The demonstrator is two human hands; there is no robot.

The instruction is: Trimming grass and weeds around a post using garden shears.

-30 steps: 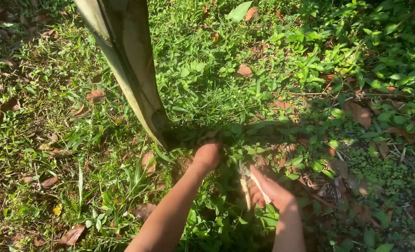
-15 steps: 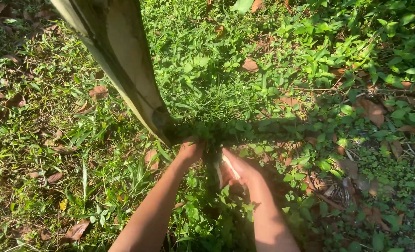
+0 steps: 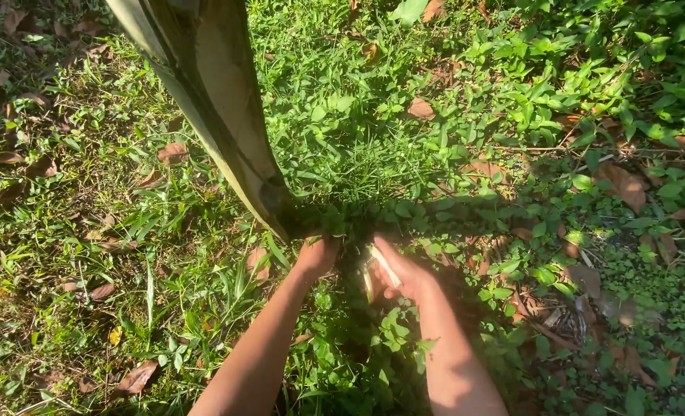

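Grass clump [image 3: 354,219]: it grew in shade at the foot of the trunk, just above both hands.
Left hand [image 3: 317,256]: it was closed around the bottom of the clump, low in the weeds.
Right hand [image 3: 401,271]: it was closed on pale shears [image 3: 378,270], right next to the left hand.
Trunk [image 3: 218,108]: it was thick and leaned up to the left.
Ground: green weeds [image 3: 512,92] and brown dry leaves [image 3: 624,185] lay all around.
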